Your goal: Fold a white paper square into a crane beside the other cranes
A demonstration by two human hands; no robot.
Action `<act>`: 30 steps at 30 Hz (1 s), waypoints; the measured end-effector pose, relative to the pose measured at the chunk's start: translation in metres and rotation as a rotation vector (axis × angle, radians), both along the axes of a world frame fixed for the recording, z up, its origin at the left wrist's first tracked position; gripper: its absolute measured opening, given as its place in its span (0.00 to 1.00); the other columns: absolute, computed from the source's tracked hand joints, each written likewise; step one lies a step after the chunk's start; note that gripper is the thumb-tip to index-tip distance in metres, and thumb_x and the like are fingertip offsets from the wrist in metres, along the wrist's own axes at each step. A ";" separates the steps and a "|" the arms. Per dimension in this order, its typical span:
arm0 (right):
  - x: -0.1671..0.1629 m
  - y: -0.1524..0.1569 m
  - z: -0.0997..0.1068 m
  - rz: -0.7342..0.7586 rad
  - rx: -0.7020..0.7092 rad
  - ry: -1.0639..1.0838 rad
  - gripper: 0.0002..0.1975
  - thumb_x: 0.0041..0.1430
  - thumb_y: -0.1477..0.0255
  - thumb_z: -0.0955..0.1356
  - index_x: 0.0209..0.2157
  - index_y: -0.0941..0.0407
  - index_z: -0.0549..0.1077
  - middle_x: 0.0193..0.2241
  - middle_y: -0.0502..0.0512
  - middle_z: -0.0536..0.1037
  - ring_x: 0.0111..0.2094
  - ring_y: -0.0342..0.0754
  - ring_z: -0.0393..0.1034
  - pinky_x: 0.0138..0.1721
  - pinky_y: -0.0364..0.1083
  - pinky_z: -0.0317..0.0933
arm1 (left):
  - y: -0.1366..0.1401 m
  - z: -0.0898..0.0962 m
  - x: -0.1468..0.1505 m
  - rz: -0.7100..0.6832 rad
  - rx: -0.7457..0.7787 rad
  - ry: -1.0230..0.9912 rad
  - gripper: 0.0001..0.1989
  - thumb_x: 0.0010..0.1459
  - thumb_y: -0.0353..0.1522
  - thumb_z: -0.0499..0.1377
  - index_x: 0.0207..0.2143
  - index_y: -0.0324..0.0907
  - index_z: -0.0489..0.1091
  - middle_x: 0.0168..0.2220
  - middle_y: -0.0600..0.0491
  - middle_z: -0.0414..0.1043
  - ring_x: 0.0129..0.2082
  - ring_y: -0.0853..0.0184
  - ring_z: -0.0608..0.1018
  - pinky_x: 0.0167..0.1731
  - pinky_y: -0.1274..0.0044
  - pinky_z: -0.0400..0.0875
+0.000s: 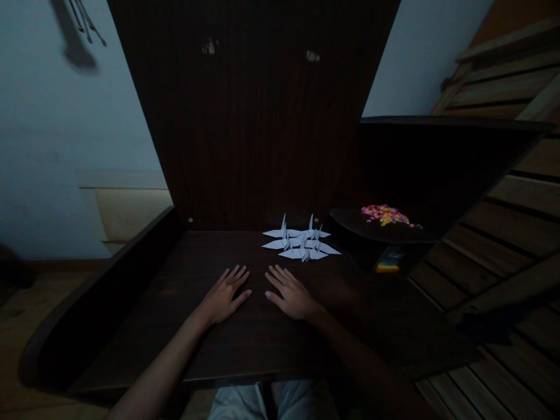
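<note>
My left hand [227, 294] lies flat on the dark wooden desk [245, 350], palm down with the fingers spread. Just to its right, my right hand [289, 291] rests the same way, and a gap separates the two thumbs. Neither hand holds anything. Beyond my right hand stands a close group of several white paper cranes [304, 254], near the back panel, their wings overlapping. My fingertips do not touch them.
A tall dark back panel [258, 116] rises behind the desk, and a raised side board [109, 291] edges its left. On a low shelf [350, 221] at right lies a pile of small colourful pieces [385, 214]. Beneath sits a yellow-orange item [387, 268]. Wooden slats [516, 204] stand further right.
</note>
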State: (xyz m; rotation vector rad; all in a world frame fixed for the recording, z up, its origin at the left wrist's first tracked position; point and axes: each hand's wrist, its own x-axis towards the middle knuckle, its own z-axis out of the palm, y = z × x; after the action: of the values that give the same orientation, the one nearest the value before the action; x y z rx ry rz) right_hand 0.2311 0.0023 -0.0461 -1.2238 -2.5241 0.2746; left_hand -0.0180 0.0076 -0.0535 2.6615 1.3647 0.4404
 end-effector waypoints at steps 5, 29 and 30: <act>0.000 0.001 -0.001 -0.007 -0.004 -0.002 0.29 0.65 0.58 0.58 0.62 0.57 0.57 0.64 0.60 0.53 0.65 0.55 0.43 0.64 0.57 0.43 | -0.001 0.001 0.000 0.007 -0.008 0.018 0.29 0.63 0.46 0.45 0.63 0.43 0.54 0.64 0.46 0.53 0.65 0.58 0.53 0.61 0.59 0.50; 0.000 0.001 -0.001 -0.007 -0.015 -0.003 0.29 0.65 0.58 0.58 0.62 0.58 0.56 0.64 0.61 0.53 0.66 0.55 0.43 0.63 0.57 0.43 | -0.005 0.007 -0.001 -0.021 -0.049 0.071 0.32 0.63 0.48 0.43 0.65 0.42 0.48 0.66 0.46 0.47 0.66 0.57 0.49 0.62 0.59 0.46; 0.000 0.000 -0.001 -0.007 -0.016 -0.004 0.29 0.65 0.58 0.58 0.62 0.58 0.56 0.64 0.61 0.53 0.66 0.55 0.43 0.64 0.57 0.43 | -0.005 0.006 -0.001 -0.022 -0.048 0.069 0.32 0.63 0.48 0.43 0.65 0.43 0.48 0.66 0.47 0.47 0.66 0.57 0.49 0.62 0.59 0.46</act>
State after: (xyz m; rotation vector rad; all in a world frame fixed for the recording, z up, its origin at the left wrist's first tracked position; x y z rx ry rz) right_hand 0.2310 0.0028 -0.0467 -1.2402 -2.5256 0.2919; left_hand -0.0188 0.0026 -0.0470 2.6734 1.3446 0.3128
